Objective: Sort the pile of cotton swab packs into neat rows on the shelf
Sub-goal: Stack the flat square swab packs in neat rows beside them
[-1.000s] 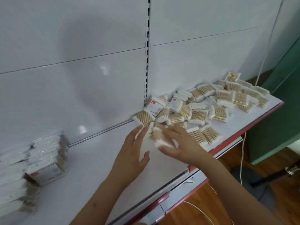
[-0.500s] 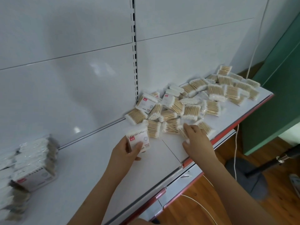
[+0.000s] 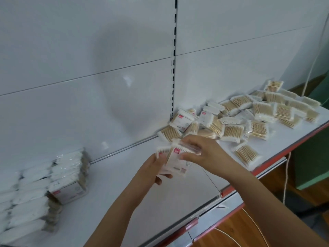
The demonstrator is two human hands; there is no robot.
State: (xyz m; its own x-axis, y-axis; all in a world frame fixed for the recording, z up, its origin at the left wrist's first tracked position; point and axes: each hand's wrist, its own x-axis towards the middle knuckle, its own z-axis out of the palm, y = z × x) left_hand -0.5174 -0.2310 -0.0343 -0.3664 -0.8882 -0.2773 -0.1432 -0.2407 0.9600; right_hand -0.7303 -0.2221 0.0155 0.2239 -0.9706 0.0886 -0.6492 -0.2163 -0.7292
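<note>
Above the shelf (image 3: 124, 184), left of the pile (image 3: 240, 120), the left hand (image 3: 153, 172) and right hand (image 3: 204, 154) together grip a few packs (image 3: 175, 161), seemingly light, slick film wrappers best pinched by their flat faces.

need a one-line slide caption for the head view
Both hands, left and right, hold cotton swab packs between the loose pile and neat rows on the shelf.

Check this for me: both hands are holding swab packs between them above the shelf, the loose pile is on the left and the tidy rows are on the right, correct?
Not quite: the sides are swapped. The head view shows the loose pile on the right and the tidy rows on the left. The left hand and right hand do hold swab packs between them above the shelf.
</note>
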